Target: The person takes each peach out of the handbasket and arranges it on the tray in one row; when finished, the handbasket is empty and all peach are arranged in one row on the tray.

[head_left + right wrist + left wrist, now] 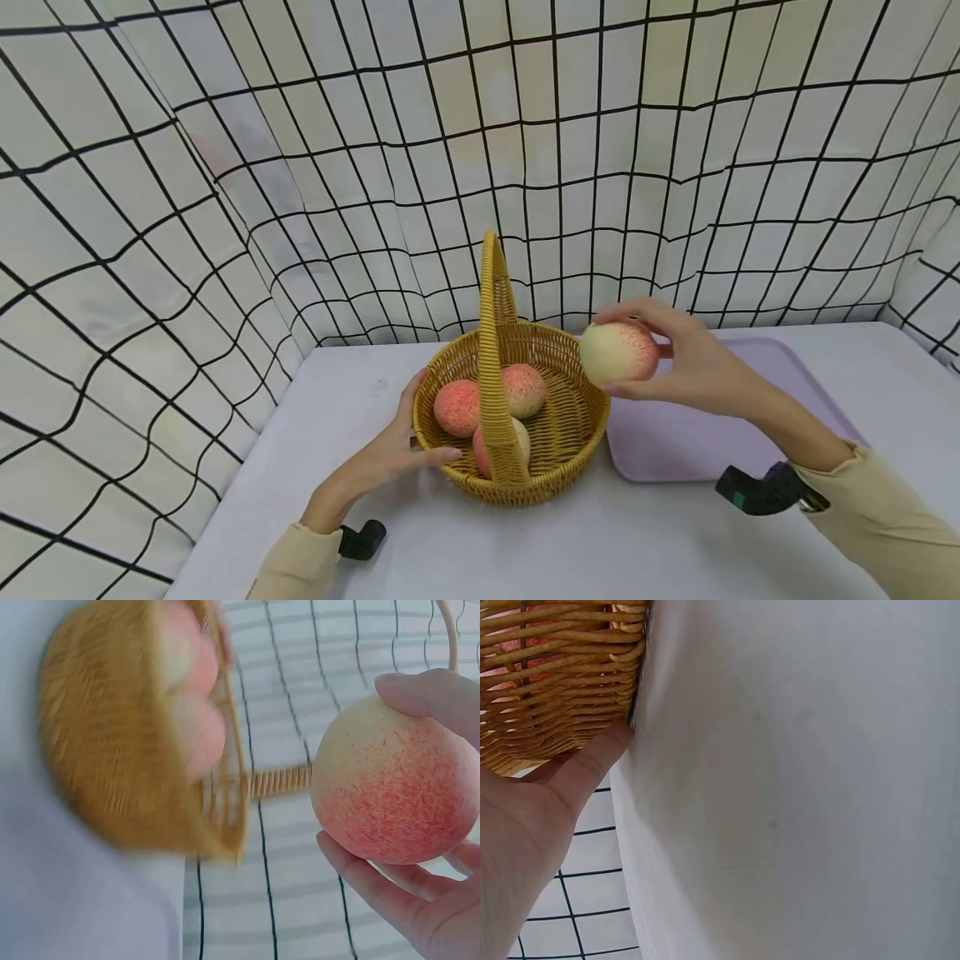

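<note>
My right hand [697,367] holds a peach [618,353], pale yellow with a red-speckled side, between thumb and fingers. The peach is raised over the right rim of a woven wicker basket [551,485] with a tall arched handle. In the right wrist view the held peach [397,784] fills the grasp, apart from the basket. Three more peaches lie in the basket's left part, one red peach [456,408] among them; the handle partly covers the front one. My left hand [390,458] grips the basket's left side, thumb at the front rim and fingers along the outer wall.
A light purple tray [660,446] lies on the white table [600,542], right of the basket and partly behind my right arm. Black netting [450,167] over white walls borders the table at the back and left. A black device sits on each wrist.
</note>
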### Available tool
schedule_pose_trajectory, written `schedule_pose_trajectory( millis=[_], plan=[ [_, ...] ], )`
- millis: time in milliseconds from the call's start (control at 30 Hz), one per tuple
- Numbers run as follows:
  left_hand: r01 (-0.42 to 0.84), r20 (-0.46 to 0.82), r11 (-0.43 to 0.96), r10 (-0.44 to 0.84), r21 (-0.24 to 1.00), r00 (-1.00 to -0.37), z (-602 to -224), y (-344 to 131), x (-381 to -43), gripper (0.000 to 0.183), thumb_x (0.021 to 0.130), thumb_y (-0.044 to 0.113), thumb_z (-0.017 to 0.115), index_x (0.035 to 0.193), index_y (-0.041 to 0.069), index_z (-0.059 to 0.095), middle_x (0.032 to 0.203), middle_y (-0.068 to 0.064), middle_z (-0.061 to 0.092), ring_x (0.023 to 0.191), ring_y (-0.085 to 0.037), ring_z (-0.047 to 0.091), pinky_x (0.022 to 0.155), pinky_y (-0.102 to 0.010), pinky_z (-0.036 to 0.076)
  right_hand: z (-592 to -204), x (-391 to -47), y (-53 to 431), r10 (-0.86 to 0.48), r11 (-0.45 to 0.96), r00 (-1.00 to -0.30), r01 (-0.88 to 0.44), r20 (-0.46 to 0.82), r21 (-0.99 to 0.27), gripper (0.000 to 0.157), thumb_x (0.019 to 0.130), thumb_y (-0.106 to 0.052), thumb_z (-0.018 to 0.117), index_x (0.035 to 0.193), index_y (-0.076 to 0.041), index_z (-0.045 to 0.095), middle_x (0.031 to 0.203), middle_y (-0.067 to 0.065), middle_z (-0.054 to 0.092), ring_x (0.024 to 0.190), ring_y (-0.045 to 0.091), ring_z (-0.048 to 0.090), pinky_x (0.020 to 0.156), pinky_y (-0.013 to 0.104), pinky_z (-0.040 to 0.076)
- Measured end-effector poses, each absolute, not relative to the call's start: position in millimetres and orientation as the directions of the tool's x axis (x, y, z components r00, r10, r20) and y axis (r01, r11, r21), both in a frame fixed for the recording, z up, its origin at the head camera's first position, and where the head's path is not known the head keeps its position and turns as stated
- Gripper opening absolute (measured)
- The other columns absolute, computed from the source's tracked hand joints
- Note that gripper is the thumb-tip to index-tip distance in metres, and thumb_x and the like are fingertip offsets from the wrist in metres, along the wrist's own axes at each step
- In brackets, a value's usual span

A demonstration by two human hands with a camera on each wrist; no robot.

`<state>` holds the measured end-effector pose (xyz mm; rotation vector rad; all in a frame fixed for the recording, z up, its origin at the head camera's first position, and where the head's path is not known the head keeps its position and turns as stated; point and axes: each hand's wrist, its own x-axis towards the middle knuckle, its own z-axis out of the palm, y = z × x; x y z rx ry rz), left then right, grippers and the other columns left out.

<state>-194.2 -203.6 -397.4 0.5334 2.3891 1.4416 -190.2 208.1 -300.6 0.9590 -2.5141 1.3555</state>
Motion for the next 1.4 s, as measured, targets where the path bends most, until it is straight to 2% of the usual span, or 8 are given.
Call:
schedule_pose_trajectory(
  millis=[100, 300, 533, 700, 900, 1033, 1200, 1400],
  plan=[
    [0.155, -0.066, 0.424, 0.463, 0.892, -0.884, -398.5, -200.6, -194.6, 0.125, 0.089, 0.042, 0.082, 0.166, 0.027, -0.015, 0.174, -0.018, 0.005, 0.157, -0.039, 0.022, 0.120, -0.062, 0.028, -306.6, -188.7, 232.6, -0.430, 0.465, -0.820, -0.560, 0.378, -0.686, 0.066, 0.079, -0.013, 0.094, 0.136, -0.019, 0.062, 0.134, -0.001, 0.061, 0.115, 0.016, 0.059, 0.088, 0.037, 0.059],
    [0.149, -0.061, 0.421, 0.446, 0.895, -0.893, -398.0, -201.1, -192.4, 0.127, 0.089, 0.041, 0.082, 0.166, 0.023, -0.017, 0.173, -0.022, 0.005, 0.156, -0.042, 0.022, 0.120, -0.064, 0.027, -343.5, -198.0, 257.3, -0.398, 0.531, -0.871, -0.474, 0.288, -0.703, 0.064, 0.080, -0.018, 0.094, 0.135, -0.017, 0.061, 0.133, 0.005, 0.062, 0.110, 0.027, 0.060, 0.079, 0.031, 0.058],
    [0.167, -0.053, 0.418, 0.467, 0.893, -0.883, -399.8, -199.5, -194.6, 0.123, 0.090, 0.044, 0.081, 0.166, 0.027, -0.015, 0.174, -0.018, 0.005, 0.157, -0.040, 0.021, 0.120, -0.063, 0.028, -389.1, -203.6, 255.1, -0.405, 0.546, -0.875, -0.464, 0.265, -0.698, 0.062, 0.078, -0.021, 0.094, 0.132, -0.011, 0.064, 0.129, 0.009, 0.066, 0.104, 0.020, 0.060, 0.080, 0.030, 0.056],
    [0.179, -0.043, 0.418, 0.468, 0.890, -0.883, -400.2, -199.9, -195.9, 0.123, 0.090, 0.043, 0.080, 0.166, 0.027, -0.015, 0.174, -0.017, 0.006, 0.157, -0.039, 0.022, 0.120, -0.063, 0.028, -397.1, -207.9, 248.4, -0.388, 0.543, -0.879, -0.460, 0.276, -0.703, 0.063, 0.079, -0.019, 0.094, 0.132, -0.009, 0.063, 0.127, 0.010, 0.067, 0.107, 0.022, 0.061, 0.083, 0.029, 0.056],
    [0.184, -0.034, 0.410, 0.471, 0.893, -0.882, -400.8, -201.7, -195.9, 0.124, 0.090, 0.042, 0.081, 0.166, 0.026, -0.015, 0.173, -0.018, 0.007, 0.156, -0.040, 0.022, 0.120, -0.063, 0.026, -396.7, -214.2, 247.6, -0.389, 0.573, -0.883, -0.456, 0.265, -0.681, 0.064, 0.080, -0.020, 0.093, 0.134, -0.005, 0.062, 0.133, 0.014, 0.064, 0.114, 0.025, 0.059, 0.088, 0.031, 0.053],
    [0.189, -0.033, 0.410, 0.476, 0.892, -0.879, -400.8, -201.7, -196.5, 0.123, 0.090, 0.042, 0.080, 0.166, 0.026, -0.015, 0.173, -0.018, 0.007, 0.156, -0.039, 0.022, 0.120, -0.063, 0.027, -397.1, -215.2, 250.7, -0.412, 0.581, -0.856, -0.511, 0.313, -0.634, 0.067, 0.077, -0.016, 0.095, 0.134, -0.004, 0.063, 0.134, 0.014, 0.063, 0.118, 0.023, 0.057, 0.093, 0.033, 0.050],
    [0.188, -0.032, 0.407, 0.476, 0.894, -0.879, -400.6, -201.8, -197.4, 0.123, 0.090, 0.042, 0.080, 0.166, 0.026, -0.015, 0.173, -0.017, 0.007, 0.157, -0.039, 0.020, 0.120, -0.066, 0.025, -398.3, -216.0, 248.8, -0.437, 0.556, -0.824, -0.562, 0.361, -0.612, 0.070, 0.073, -0.014, 0.097, 0.134, -0.006, 0.064, 0.132, 0.014, 0.064, 0.120, 0.029, 0.057, 0.095, 0.042, 0.051],
    [0.170, -0.051, 0.424, 0.461, 0.890, -0.886, -401.1, -201.5, -196.8, 0.124, 0.090, 0.042, 0.081, 0.166, 0.027, -0.016, 0.174, -0.017, 0.005, 0.158, -0.040, 0.017, 0.121, -0.066, 0.023, -403.5, -222.6, 238.1, -0.430, 0.557, -0.827, -0.559, 0.362, -0.614, 0.070, 0.071, -0.009, 0.096, 0.133, -0.003, 0.064, 0.131, 0.014, 0.065, 0.120, 0.033, 0.058, 0.098, 0.054, 0.049]
  ],
)
